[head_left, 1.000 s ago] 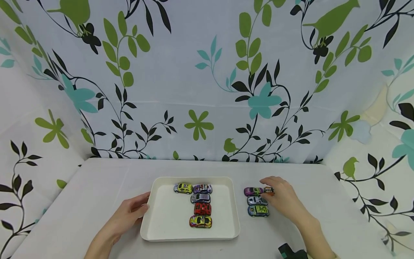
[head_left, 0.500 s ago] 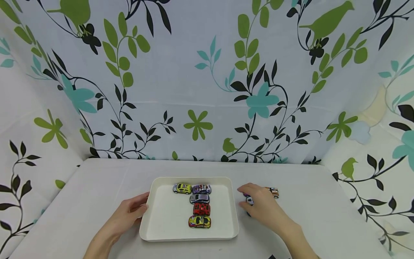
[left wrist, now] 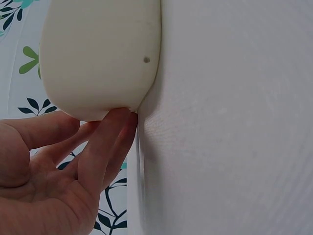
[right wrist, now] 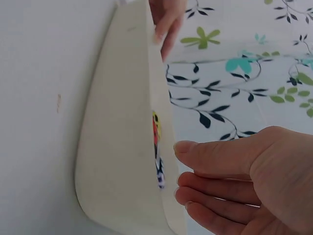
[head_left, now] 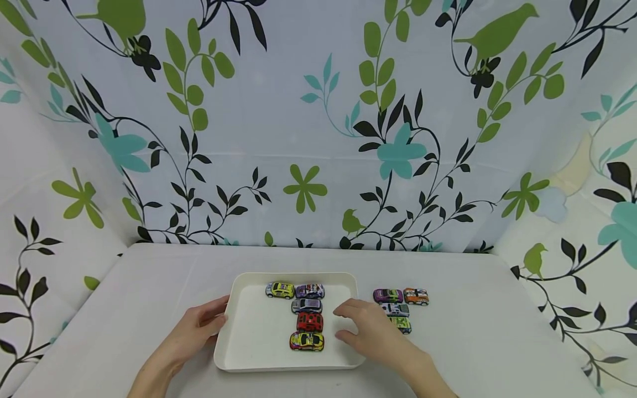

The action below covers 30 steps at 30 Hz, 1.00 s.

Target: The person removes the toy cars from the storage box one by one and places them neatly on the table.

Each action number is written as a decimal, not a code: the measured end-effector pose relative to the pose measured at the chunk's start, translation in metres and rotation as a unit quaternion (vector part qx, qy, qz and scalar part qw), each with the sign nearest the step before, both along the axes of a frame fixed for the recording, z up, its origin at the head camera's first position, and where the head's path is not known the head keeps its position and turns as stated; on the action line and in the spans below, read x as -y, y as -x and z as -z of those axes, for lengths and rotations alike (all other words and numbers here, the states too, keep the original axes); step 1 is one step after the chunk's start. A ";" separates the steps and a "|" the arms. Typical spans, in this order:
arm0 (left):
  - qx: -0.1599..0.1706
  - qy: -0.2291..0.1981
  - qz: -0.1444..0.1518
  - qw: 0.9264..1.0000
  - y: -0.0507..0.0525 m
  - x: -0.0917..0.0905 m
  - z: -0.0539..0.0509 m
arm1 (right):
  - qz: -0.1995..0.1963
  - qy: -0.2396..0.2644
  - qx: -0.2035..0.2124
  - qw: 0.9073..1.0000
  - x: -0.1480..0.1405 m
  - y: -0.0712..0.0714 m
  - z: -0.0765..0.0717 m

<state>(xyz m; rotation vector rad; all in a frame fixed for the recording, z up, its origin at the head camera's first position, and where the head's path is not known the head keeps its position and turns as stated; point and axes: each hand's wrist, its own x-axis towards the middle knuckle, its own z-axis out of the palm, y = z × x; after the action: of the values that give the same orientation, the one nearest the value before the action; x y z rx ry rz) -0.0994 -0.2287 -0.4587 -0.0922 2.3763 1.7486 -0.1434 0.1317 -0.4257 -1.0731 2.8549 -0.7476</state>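
This seems to be a small enclosed corner, similar to a booth; whether it is in a home or a studio, I cannot tell. A pale creased cloth curtain (head_left: 278, 110) printed with green, turquoise and black leaves, flowers and birds hangs at the far side and continues left and right around a flat white table (head_left: 473, 320)

White worktop (head_left: 473, 331), patterned cloth backdrop (head_left: 249, 121) hangs behind far edge: green birds (head_left: 497, 33), leaves, teal blossoms (head_left: 401, 152), black sprigs, faint horizontal crease. Matching side panels flank left (head_left: 25, 160) and right edges. Light is soft, fairly even.
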 end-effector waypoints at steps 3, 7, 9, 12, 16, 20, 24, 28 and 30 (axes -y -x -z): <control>0.000 -0.001 0.000 1.000 0.000 0.000 0.000 | -0.025 -0.010 -0.001 1.000 0.008 -0.003 0.003; 0.002 0.001 -0.001 1.000 0.000 0.001 0.001 | -0.042 -0.020 0.009 0.999 0.017 -0.006 0.007; 0.003 0.001 -0.001 1.000 0.000 0.000 0.001 | -0.046 -0.019 0.014 0.999 0.021 -0.006 0.009; 0.004 0.001 -0.003 1.000 0.000 0.000 0.000 | -0.049 -0.019 0.013 0.999 0.024 -0.007 0.013; 0.006 0.005 -0.006 1.000 0.000 -0.001 -0.001 | -0.051 -0.022 0.002 0.998 0.028 -0.008 0.017; 0.010 0.005 -0.008 1.000 0.001 -0.002 -0.001 | -0.051 -0.020 -0.020 0.998 0.029 -0.009 0.021; 0.008 0.007 -0.007 1.000 0.001 -0.001 -0.001 | -0.042 -0.022 -0.048 0.998 0.031 -0.010 0.024; 0.008 0.008 -0.009 1.000 0.001 -0.001 -0.001 | -0.023 -0.030 -0.047 0.998 0.035 -0.012 0.027; 0.010 0.008 -0.011 1.000 0.000 -0.001 0.000 | -0.012 -0.036 -0.039 0.999 0.036 -0.013 0.029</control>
<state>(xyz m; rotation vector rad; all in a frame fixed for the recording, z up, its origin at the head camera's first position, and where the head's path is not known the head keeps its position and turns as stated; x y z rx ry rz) -0.0995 -0.2279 -0.4582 -0.1387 2.3849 1.7297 -0.1299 0.0953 -0.4546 -1.1507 2.9017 -0.6108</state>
